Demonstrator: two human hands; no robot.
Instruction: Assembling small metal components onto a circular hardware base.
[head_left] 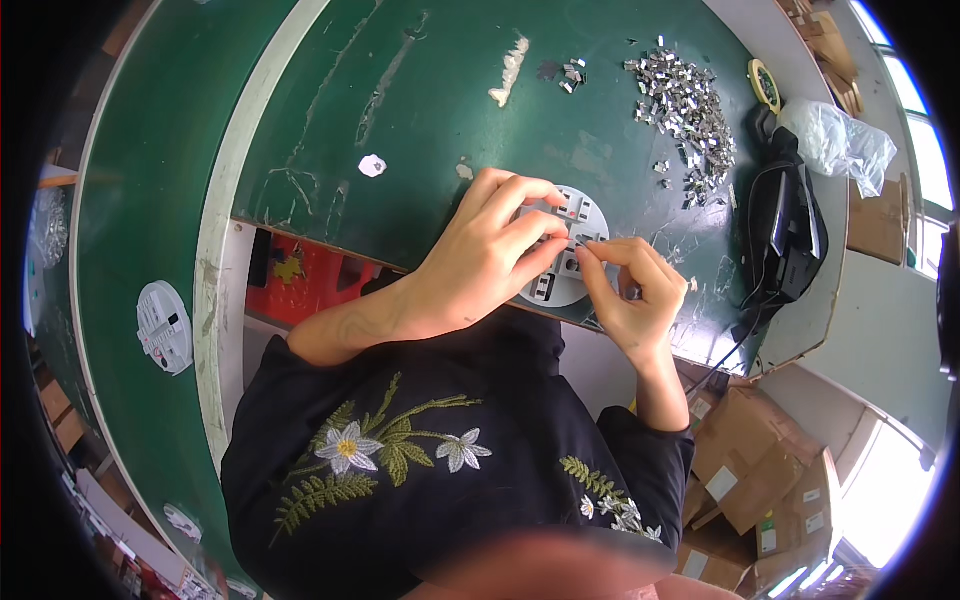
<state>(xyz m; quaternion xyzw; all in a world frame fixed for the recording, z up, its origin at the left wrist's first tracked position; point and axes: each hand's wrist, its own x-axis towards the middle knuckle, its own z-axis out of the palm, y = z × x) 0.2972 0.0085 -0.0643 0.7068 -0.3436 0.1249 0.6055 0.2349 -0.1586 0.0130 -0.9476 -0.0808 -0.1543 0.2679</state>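
Note:
A round light-grey plastic housing (596, 213) with slots and small dark parts lies at the table's near edge, partly covered by my hands. My left hand (482, 250) reaches over it from the left, thumb and forefinger pinched together above its middle. From the right, my right hand (638, 288) meets it there, thumb and forefinger also pressed together. Whatever lies between the fingertips is too small to make out. A heap of small shiny metal clips (690, 125) is spread beyond my right hand, with a smaller cluster (572, 76) left of it.
A black device (785, 230) with a cable stands at the table's right side, near a roll of tape (764, 86) and a clear plastic bag (838, 140). On the green strip at left lies another round white housing (165, 327). Cardboard boxes (750, 450) stand lower right.

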